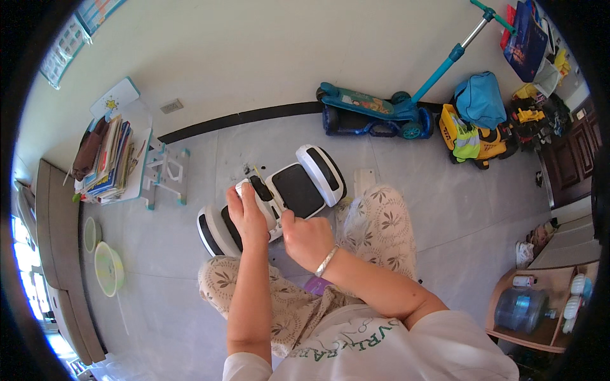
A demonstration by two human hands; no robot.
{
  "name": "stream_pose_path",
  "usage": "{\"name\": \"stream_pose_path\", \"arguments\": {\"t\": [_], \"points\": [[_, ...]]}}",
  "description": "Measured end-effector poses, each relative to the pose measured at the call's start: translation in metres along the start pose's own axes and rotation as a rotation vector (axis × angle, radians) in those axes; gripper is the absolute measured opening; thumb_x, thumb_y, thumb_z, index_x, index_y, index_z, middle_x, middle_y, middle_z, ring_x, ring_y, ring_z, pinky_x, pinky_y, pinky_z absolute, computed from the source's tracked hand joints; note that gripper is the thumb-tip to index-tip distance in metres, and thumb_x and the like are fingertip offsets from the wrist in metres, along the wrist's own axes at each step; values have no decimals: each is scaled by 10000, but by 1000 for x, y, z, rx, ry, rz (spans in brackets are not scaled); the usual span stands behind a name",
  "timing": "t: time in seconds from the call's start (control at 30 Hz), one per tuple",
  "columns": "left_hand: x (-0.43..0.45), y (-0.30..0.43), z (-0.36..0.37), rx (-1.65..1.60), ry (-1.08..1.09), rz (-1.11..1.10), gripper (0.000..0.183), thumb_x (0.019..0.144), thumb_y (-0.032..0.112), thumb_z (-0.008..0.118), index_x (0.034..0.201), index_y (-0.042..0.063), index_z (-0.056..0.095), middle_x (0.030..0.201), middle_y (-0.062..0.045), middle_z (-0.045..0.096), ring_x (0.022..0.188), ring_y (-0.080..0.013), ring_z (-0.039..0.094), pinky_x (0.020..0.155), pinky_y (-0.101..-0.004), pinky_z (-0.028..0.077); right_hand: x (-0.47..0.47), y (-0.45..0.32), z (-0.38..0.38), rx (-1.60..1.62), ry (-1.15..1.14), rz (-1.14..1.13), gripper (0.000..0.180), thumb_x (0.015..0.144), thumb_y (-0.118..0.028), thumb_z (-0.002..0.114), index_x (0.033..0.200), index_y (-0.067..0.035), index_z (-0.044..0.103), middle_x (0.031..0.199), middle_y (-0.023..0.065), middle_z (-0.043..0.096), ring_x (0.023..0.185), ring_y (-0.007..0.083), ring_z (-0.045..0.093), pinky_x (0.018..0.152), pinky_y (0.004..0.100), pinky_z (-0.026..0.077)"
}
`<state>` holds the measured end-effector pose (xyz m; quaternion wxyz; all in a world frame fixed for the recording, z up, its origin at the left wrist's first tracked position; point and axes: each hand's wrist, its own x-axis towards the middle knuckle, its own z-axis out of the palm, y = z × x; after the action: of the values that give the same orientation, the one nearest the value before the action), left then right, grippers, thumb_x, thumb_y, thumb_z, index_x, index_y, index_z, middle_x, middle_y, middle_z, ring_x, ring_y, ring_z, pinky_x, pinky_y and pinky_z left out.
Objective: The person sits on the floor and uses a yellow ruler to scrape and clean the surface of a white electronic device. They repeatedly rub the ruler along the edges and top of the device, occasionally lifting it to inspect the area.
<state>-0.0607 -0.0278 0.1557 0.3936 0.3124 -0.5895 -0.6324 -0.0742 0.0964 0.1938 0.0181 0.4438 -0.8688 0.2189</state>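
A white self-balancing scooter (298, 190) with black foot pads lies on the floor before my knees, one wheel under a white fender at each end. My left hand (249, 214) rests on its white middle part, thumb and fingers spread around the housing near a black inset piece (261, 188). My right hand (307, 235) is closed beside it, at the near edge of the middle part. A thin yellowish rod or strip rises from the gap by the right fingers; whether the hand grips it, or some small tool, is hidden.
Dark crumbs (246, 168) lie on the floor beyond the scooter. A teal kick scooter (367, 105) stands by the wall, with a yellow toy vehicle (491, 143) to its right. At left are a small table stacked with books (112, 157) and a plastic basin (108, 269).
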Motion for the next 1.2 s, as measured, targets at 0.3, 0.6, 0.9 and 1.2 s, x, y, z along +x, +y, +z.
{"name": "stream_pose_path", "arguments": {"t": [0.3, 0.6, 0.9, 1.2], "points": [[3, -1, 0, -110, -30, -123, 249, 897, 273, 509, 902, 24, 502, 789, -17, 499, 718, -106, 441, 641, -270, 391, -1, 9, 4, 9, 3, -51, 139, 743, -100, 523, 793, 30, 511, 524, 122, 585, 497, 257, 627, 438, 342, 490], [2, -3, -2, -125, -53, -127, 218, 906, 256, 508, 965, 47, 493, 848, -4, 504, 757, -89, 466, 684, -236, 403, 0, 40, 58, 27, -23, -92, 128, 747, -95, 537, 841, -10, 519, 587, 140, 608, 516, 271, 620, 471, 398, 485], [1, -5, -15, -113, -42, -161, 215, 899, 295, 512, 994, 103, 491, 807, 17, 516, 694, -76, 493, 569, -229, 413, 1, 51, 45, 526, 172, 176, 134, 860, -119, 504, 799, -28, 427, 531, 148, 537, 497, 345, 557, 442, 428, 422], [-1, -1, -13, -188, -19, -164, 231, 880, 275, 545, 997, 84, 487, 815, -29, 544, 701, -133, 549, 557, -261, 447, 43, 33, 45, 1460, -5, 447, 263, 761, -233, 698, 830, 15, 644, 645, 39, 606, 524, 102, 518, 483, 268, 411]]}}
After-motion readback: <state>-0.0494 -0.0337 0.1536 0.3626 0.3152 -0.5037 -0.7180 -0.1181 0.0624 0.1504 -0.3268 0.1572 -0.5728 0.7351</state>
